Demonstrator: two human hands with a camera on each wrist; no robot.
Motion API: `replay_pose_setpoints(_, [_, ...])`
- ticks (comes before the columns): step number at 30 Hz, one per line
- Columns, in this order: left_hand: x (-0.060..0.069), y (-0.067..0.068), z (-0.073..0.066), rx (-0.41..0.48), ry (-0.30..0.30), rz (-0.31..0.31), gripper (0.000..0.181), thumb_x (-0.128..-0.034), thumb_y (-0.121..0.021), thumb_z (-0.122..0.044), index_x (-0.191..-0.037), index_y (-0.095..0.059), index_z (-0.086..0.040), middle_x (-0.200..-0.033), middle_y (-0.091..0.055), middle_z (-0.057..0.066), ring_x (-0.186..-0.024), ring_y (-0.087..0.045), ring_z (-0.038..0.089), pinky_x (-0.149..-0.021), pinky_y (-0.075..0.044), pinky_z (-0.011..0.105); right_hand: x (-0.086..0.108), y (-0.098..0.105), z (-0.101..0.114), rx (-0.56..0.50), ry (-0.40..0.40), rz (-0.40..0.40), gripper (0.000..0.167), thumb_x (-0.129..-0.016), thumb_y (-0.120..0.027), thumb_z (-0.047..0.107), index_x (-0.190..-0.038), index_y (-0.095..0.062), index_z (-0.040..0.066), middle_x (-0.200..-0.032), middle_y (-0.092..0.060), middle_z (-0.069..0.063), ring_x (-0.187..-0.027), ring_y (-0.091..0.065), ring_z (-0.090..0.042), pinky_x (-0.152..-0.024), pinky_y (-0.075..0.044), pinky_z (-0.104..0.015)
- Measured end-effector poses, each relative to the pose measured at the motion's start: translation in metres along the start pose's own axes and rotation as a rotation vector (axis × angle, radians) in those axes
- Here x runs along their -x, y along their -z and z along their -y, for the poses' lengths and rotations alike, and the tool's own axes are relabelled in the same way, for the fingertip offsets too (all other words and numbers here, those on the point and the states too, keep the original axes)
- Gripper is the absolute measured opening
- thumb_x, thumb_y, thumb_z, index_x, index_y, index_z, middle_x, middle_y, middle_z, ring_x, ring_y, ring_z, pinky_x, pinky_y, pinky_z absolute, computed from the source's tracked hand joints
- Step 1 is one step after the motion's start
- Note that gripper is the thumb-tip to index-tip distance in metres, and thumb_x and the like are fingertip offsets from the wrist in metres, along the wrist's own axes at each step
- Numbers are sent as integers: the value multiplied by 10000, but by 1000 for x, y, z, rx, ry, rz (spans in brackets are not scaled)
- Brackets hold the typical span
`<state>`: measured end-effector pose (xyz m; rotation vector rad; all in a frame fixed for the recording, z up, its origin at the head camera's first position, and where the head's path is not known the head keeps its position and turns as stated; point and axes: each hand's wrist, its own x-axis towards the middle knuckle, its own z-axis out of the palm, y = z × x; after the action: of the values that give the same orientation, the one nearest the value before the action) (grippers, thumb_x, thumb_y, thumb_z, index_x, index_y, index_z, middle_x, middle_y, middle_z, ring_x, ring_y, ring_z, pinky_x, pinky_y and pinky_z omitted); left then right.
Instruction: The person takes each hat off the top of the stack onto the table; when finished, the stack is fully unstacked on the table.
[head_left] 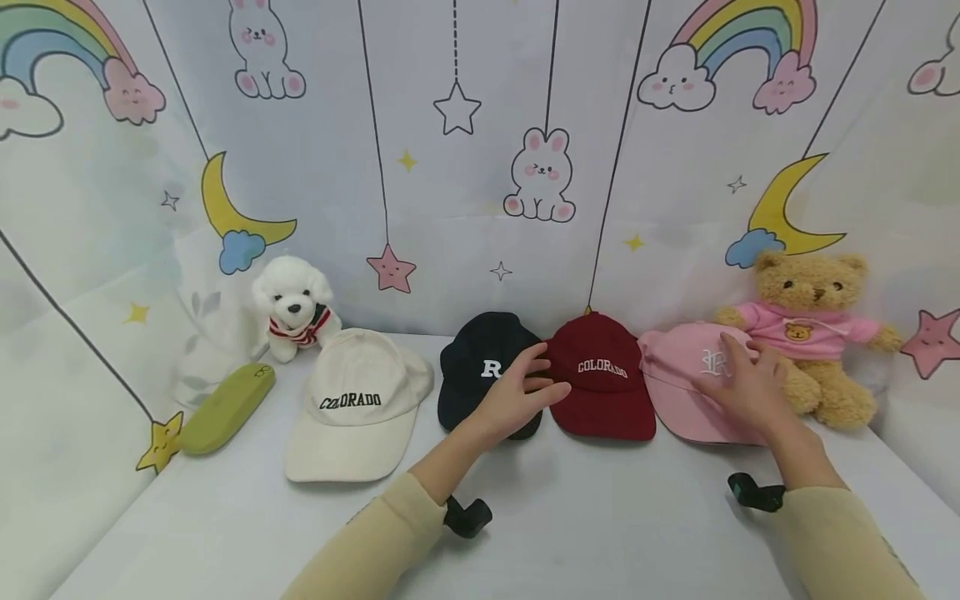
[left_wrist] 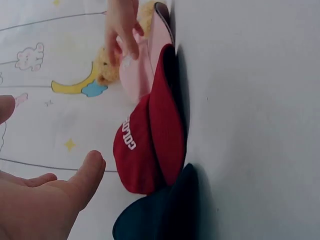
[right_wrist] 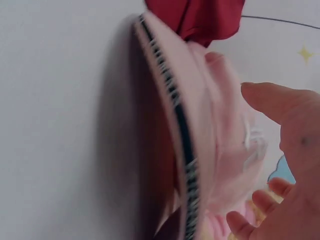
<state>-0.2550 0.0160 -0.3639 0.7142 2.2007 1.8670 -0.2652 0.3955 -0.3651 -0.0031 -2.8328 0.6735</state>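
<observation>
Several caps stand in a row on the white table. Over the black cap [head_left: 480, 350] with a white R hovers my left hand [head_left: 513, 392], its fingers spread toward the dark red COLORADO cap [head_left: 600, 408]. In the left wrist view, the thumb of my left hand [left_wrist: 45, 205] is apart from the red cap [left_wrist: 137, 155]. My right hand [head_left: 746, 387] reaches over the pink cap [head_left: 678, 379], fingers spread and loosely bent. The right wrist view shows the pink cap [right_wrist: 220, 165] beside my right hand [right_wrist: 295, 150], with a gap between them.
A cream COLORADO cap [head_left: 360, 417] lies left of the black one. Farther left are a green case [head_left: 228, 408] and a white plush dog [head_left: 292, 304]. A teddy bear [head_left: 817, 333] in a pink top sits behind the pink cap, before a patterned backdrop [head_left: 465, 192].
</observation>
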Motion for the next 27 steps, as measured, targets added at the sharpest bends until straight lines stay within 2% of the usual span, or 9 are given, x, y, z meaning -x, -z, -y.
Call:
replay_pose_setpoints(6, [4,14,3,-10,-27,-41,737,-975,-671,-287,-1588,-277,-177,-1525,-422,105,-1306,-517,263,-1007,-485,449,-4,2,27,-27,56,-59,989,-931,-693,499,-1604,-134,38,-1492,-69,-378,-1309,-140,-631,-894,-298,-812])
replay_pose_setpoints(12, [8,32,6,-49,-104,-94,741,-978,-674,-228,-1590,-267,-138,-1517,-427,136,-1302,-521,301,-1036,-462,432,-7,-5,62,-89,132,-83,950,-936,-698,456,-1611,-154,68,-1486,-158,-366,-1338,-162,-583,-930,-294,-789])
replay_pose_setpoints(14, [10,38,7,-67,-142,-112,748,-973,-681,-212,-1589,-267,-122,-1513,-430,147,-1295,-524,299,-1043,-456,420,-8,-9,76,-120,161,-89,923,-942,-701,424,-1610,-170,74,-1482,-188,-356,-1341,-190,-564,-943,-314,-777])
replay_pose_setpoints(19, [18,56,13,-94,-233,-163,736,-964,-677,-147,-1582,-281,-102,-1501,-428,167,-1292,-509,352,-1055,-434,483,-11,-24,113,-207,235,-80,853,-945,-715,351,-1593,-231,81,-1495,-232,-307,-1362,-243,-502,-994,-335,-737])
replay_pose_setpoints(22, [26,66,13,-111,-257,-192,743,-950,-682,-121,-1578,-287,-89,-1502,-422,165,-1299,-490,392,-1059,-423,511,-14,-34,135,-242,268,-66,825,-941,-719,329,-1582,-257,94,-1504,-251,-272,-1368,-270,-457,-1030,-341,-694])
replay_pose_setpoints(27, [40,82,14,-159,-265,-250,739,-942,-701,-115,-1568,-311,-80,-1486,-438,151,-1286,-500,377,-1056,-433,489,-20,-50,168,-279,317,-68,804,-926,-737,292,-1569,-289,112,-1492,-295,-228,-1358,-316,-393,-1068,-349,-631])
